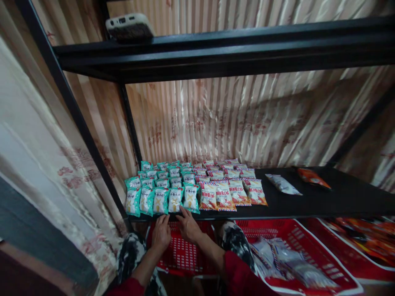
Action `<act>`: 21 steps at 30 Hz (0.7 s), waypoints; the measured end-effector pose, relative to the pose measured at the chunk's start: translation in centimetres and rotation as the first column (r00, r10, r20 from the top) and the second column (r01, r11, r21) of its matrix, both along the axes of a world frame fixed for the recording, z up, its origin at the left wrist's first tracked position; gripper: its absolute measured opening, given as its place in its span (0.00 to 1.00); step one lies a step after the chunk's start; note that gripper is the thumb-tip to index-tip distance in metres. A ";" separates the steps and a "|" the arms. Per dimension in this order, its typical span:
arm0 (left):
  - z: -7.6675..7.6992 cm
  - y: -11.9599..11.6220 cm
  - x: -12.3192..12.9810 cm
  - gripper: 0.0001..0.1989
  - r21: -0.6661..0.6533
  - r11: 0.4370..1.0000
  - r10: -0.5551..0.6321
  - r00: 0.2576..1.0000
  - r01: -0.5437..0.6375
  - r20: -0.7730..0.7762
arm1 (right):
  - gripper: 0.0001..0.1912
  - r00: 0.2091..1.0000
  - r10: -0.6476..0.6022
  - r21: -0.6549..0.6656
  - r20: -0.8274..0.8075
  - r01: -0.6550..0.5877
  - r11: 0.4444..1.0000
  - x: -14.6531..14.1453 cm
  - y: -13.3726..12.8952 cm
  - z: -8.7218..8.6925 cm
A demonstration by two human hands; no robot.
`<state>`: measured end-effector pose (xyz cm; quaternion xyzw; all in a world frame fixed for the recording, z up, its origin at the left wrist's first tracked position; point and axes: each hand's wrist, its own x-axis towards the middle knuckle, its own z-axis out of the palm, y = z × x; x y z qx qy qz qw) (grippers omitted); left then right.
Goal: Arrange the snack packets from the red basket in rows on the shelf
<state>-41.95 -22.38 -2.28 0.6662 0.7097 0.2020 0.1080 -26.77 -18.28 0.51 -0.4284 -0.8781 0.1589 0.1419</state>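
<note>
Rows of small green-and-white snack packets (161,200) stand at the left end of a black shelf (290,205). Beside them on the right are rows of white, red and orange packets (224,194). My left hand (161,233) is at the shelf's front edge below the green packets, fingers extended and holding nothing. Just right of it, my right hand (187,224) reaches its fingertips to the bottom of the front green row, its fingers apart and nothing in its grasp.
A white packet (283,184) and an orange packet (313,178) lie farther right on the shelf. Below are a red basket (182,250), another with clear-wrapped packets (321,246) and one with orange packets (367,238). A white device (129,25) rests on the upper shelf.
</note>
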 end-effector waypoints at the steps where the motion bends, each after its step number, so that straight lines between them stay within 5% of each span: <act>1: 0.2 -0.1 -0.1 0.25 -0.013 1.000 0.005 1.000 -0.005 -0.004 | 0.21 1.000 0.000 0.001 0.001 0.000 1.000 0.0 -0.1 0.1; 21: 0.2 0.2 0.0 0.25 -0.051 0.999 0.000 1.000 0.000 -0.010 | 0.16 0.969 -0.121 -0.035 -0.215 0.117 0.993 0.4 -1.0 -1.4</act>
